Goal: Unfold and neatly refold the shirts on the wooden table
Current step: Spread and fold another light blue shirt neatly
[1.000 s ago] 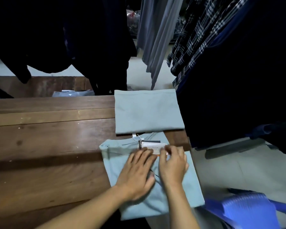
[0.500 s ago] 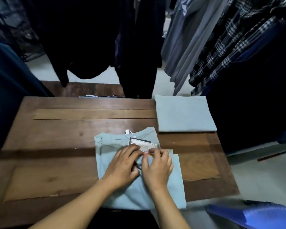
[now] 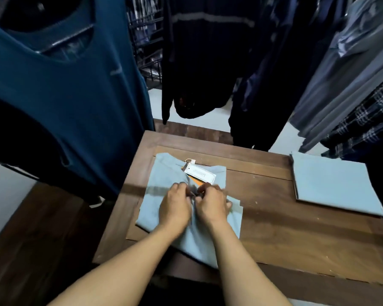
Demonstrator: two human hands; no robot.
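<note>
A folded light blue shirt (image 3: 164, 180) lies on the wooden table (image 3: 274, 228) in front of me, its collar away from me. A white price tag (image 3: 200, 172) lies at the collar. My left hand (image 3: 175, 208) and my right hand (image 3: 212, 206) sit side by side on the shirt's middle, fingers curled, pinching the fabric just below the tag. A second light blue shirt (image 3: 332, 186), folded flat, lies at the table's right side.
Hanging clothes ring the table: a teal sleeveless top (image 3: 60, 102) at the left, dark garments (image 3: 208, 58) at the back, grey and checked shirts (image 3: 352, 96) at the right. The table's left edge is near the shirt. A darker wooden floor (image 3: 31, 239) lies to the left.
The view has swung left, so both shirts now sit further right. My hands' fingers have curled from lying flat near the tag to pinching the fabric in the middle.
</note>
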